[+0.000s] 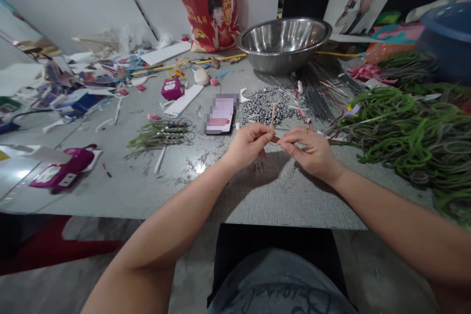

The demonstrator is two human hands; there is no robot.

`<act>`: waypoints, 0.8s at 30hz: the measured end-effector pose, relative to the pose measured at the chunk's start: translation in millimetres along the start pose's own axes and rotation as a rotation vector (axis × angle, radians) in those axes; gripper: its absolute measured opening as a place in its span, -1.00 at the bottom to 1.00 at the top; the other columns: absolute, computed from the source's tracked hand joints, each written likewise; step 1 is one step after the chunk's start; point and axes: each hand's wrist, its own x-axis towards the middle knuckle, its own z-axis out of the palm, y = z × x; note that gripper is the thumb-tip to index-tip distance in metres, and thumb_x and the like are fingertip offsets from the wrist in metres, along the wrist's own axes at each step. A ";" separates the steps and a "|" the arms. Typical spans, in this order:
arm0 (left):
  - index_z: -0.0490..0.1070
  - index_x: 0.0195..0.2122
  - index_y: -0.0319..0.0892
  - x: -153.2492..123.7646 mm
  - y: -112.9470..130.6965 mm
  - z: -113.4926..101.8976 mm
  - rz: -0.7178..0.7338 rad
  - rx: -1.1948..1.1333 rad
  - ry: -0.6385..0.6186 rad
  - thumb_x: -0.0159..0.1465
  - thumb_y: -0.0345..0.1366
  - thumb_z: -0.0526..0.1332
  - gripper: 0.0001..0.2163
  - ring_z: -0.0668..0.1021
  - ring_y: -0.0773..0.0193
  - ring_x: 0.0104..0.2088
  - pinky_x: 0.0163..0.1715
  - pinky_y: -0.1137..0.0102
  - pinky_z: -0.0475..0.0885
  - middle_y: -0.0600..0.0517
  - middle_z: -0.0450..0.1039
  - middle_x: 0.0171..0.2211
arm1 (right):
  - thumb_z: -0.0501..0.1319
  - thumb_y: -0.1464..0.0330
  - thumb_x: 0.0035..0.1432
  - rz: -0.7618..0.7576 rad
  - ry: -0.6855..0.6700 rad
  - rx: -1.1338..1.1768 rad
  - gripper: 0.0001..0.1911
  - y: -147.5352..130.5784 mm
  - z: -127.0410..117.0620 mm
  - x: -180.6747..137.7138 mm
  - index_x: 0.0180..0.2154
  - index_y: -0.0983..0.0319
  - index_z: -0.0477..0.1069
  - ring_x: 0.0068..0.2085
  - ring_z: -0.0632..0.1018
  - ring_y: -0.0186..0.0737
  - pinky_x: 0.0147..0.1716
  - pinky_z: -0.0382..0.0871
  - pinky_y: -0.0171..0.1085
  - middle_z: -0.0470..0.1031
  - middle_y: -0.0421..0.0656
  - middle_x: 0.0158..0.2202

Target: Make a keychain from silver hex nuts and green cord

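Note:
My left hand (248, 146) is closed in a pinch, with a thin tan stick (273, 115) rising upright from its fingertips. Close beside it, my right hand (312, 154) has its thumb and fingers pressed together; whatever they hold is too small to make out. The fingertips of both hands nearly meet above the table's front half. Just beyond them lies a spread of small silvery beads (257, 103). A bundle of green and grey cords with beads strung on it (162, 135) rests left of my hands.
A phone (220, 115) lies behind my left hand. Further back stand a steel bowl (285, 61) and a red bag (209, 10). Thin dark wires (318, 91) and heaped green-grey cords (397, 142) are on the right. Purple devices (64, 169) and scraps (84, 78) occupy the left.

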 end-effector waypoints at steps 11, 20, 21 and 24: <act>0.50 -0.33 -0.21 -2.6 2.3 -6.4 -0.136 -0.165 -0.300 0.11 -0.18 0.29 -0.79 0.26 0.58 -0.77 -0.80 0.58 0.14 0.06 0.52 -0.46 | 0.25 0.23 0.05 0.180 0.057 0.287 -0.82 -1.8 -0.8 4.9 -0.52 0.15 0.40 -0.31 0.42 -0.25 -0.36 0.32 -0.22 0.37 -0.19 -0.45; 0.49 -0.31 -0.22 -5.0 4.9 -7.3 -0.198 -0.229 -0.432 0.09 -0.17 0.30 -0.77 0.23 0.58 -0.75 -0.80 0.60 0.07 0.08 0.50 -0.50 | 0.27 0.15 0.01 0.215 0.018 0.365 -0.70 -2.3 -0.5 7.1 -0.59 0.17 0.32 -0.33 0.39 -0.27 -0.36 0.27 -0.24 0.35 -0.19 -0.46; 0.49 -0.31 -0.23 -5.1 5.3 -6.8 -0.193 -0.238 -0.433 0.09 -0.17 0.30 -0.76 0.22 0.59 -0.75 -0.80 0.60 0.06 0.09 0.49 -0.51 | 0.27 0.14 0.01 0.217 0.017 0.368 -0.69 -1.9 -0.4 7.4 -0.60 0.17 0.32 -0.33 0.38 -0.27 -0.35 0.27 -0.24 0.35 -0.19 -0.47; 0.47 -0.32 -0.25 -5.3 7.0 -4.9 -0.204 -0.251 -0.430 0.08 -0.16 0.31 -0.75 0.18 0.60 -0.75 -0.80 0.59 -0.01 0.10 0.46 -0.54 | 0.29 0.14 -0.01 0.223 0.017 0.379 -0.70 -0.2 -0.2 8.2 -0.59 0.17 0.33 -0.34 0.39 -0.27 -0.37 0.27 -0.25 0.35 -0.20 -0.47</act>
